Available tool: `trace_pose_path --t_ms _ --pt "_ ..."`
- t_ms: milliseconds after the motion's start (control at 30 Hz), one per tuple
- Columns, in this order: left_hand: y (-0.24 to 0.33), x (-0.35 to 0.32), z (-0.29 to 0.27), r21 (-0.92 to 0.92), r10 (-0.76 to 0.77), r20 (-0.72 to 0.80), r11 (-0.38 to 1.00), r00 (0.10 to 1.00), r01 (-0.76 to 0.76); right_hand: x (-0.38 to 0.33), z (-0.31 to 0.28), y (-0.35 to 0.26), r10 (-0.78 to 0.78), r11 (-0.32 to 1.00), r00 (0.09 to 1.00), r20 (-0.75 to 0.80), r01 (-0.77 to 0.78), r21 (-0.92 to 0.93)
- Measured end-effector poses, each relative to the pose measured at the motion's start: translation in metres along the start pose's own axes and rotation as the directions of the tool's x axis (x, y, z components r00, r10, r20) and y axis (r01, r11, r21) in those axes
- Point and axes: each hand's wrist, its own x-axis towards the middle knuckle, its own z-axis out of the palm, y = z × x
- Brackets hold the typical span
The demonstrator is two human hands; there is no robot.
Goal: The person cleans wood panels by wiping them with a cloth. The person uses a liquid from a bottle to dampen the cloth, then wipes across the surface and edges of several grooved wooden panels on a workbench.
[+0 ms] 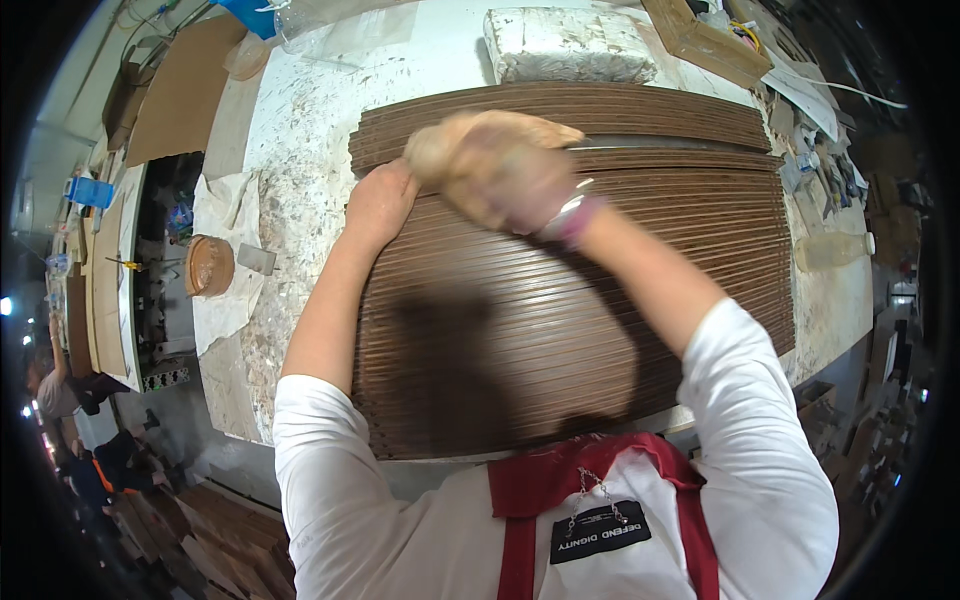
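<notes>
The right hand (500,170) is closed around a tan cloth (470,140) and presses it on the ribbed brown panel (600,290); the left hand (380,205) lies flat on the panel's left edge. The panel covers most of the white table (300,130). It looks stiff, wide and heavy, so the edges seem best to grab.

Head-worn fisheye, looking steeply down – close over workbench (300,130)

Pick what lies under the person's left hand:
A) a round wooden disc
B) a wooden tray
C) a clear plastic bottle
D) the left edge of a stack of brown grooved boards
D: the left hand presses flat on the left edge of the brown grooved boards on the workbench.
</notes>
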Motion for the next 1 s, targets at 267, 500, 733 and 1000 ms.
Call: trace_pose_path --t_ms 267,500,733,1000 --pt "0.007 0.003 -0.006 -0.12 0.116 -0.035 0.986 0.993 -0.12 -0.091 -0.027 0.113 0.286 0.954 0.941 -0.181 -0.298 -0.044" --pt "0.002 0.009 -0.002 -0.053 0.031 0.011 0.998 0.999 -0.03 0.002 0.029 -0.005 -0.046 0.988 0.943 -0.328 0.091 0.122" --pt "-0.007 0.001 -0.025 -0.037 0.083 0.04 0.996 0.996 -0.082 -0.141 -0.061 0.143 0.636 0.721 0.749 -0.186 -0.663 -0.203" --pt "-0.09 -0.027 -0.015 -0.778 -0.092 0.217 0.584 0.972 0.23 -0.113 -0.055 0.127 0.261 0.963 0.945 -0.199 -0.269 -0.018"
